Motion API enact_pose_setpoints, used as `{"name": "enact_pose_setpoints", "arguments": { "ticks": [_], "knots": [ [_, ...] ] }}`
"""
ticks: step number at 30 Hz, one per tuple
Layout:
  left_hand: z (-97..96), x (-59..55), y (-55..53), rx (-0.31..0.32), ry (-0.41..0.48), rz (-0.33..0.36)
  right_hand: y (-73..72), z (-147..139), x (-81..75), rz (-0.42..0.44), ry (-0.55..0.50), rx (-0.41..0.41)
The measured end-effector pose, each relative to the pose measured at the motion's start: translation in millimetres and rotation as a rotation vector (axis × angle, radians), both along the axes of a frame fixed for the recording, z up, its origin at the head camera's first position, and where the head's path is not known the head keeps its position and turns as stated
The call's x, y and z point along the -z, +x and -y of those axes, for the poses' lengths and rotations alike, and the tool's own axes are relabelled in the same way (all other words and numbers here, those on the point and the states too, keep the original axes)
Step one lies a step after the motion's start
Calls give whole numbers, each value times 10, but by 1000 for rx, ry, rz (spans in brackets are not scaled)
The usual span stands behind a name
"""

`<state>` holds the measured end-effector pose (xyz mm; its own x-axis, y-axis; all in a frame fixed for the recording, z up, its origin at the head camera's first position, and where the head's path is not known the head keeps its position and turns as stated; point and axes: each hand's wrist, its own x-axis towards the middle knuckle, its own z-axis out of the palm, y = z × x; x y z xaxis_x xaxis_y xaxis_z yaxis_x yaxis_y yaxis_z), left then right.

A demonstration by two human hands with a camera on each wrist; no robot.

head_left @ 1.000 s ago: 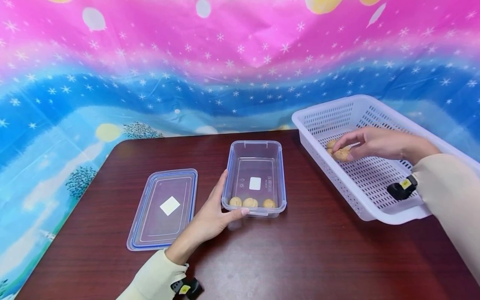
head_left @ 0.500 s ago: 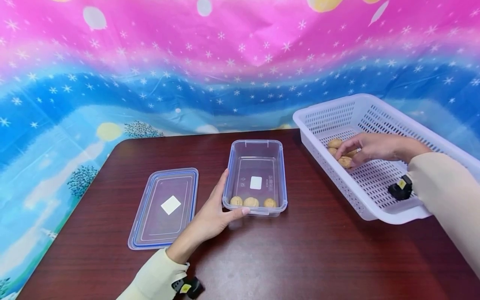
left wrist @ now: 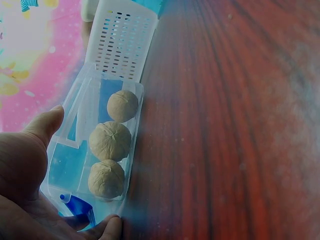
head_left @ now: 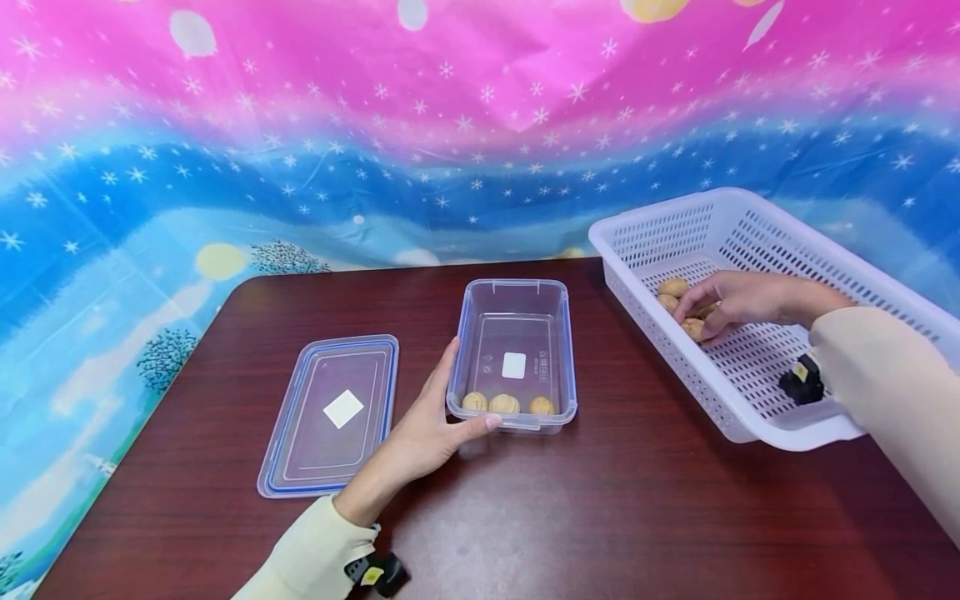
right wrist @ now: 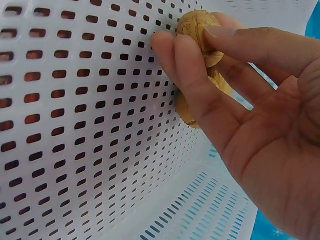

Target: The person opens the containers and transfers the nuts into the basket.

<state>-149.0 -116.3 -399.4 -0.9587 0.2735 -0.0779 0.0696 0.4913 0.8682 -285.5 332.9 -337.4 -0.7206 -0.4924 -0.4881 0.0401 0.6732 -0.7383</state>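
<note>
In the head view my left hand holds the near left corner of a clear plastic food container, thumb over its front rim. Three walnuts lie along the container's near end; the left wrist view shows the middle walnut close up through the clear wall. My right hand reaches down into a white slotted basket. Its thumb and fingertips pinch a walnut, low over the basket floor. Beside those fingers lie other walnuts, one of them a walnut at the far side, others partly hidden by the hand.
Left of the container, the blue-edged clear lid lies flat on the dark wooden table. A printed pink and blue cloth hangs behind the table's back edge. The basket's long side wall stands between my right hand and the container.
My right hand has moved slightly down and nearer inside the basket, with the walnut at its fingertips, uncovering more of the walnuts behind. My left hand stays on the container.
</note>
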Motion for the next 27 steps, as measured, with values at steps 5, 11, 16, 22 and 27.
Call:
{"name": "enact_pose_setpoints", "arguments": {
  "ticks": [5, 11, 16, 22, 27],
  "knots": [
    [-2, -3, 5, -3, -2, 2, 23, 28, -8, 12, 25, 58],
    [0, -6, 5, -2, -7, 5, 38, 38, -15, 9, 28, 87],
    [4, -7, 6, 3, -6, 4, 42, 31, -20, -4, 39, 103],
    [5, -12, 6, 4, 4, 0, 29, 14, -46, 3, 29, 103],
    [8, -12, 11, 4, 3, 7, 36, -6, -102, -14, 23, 89]
  ]
}}
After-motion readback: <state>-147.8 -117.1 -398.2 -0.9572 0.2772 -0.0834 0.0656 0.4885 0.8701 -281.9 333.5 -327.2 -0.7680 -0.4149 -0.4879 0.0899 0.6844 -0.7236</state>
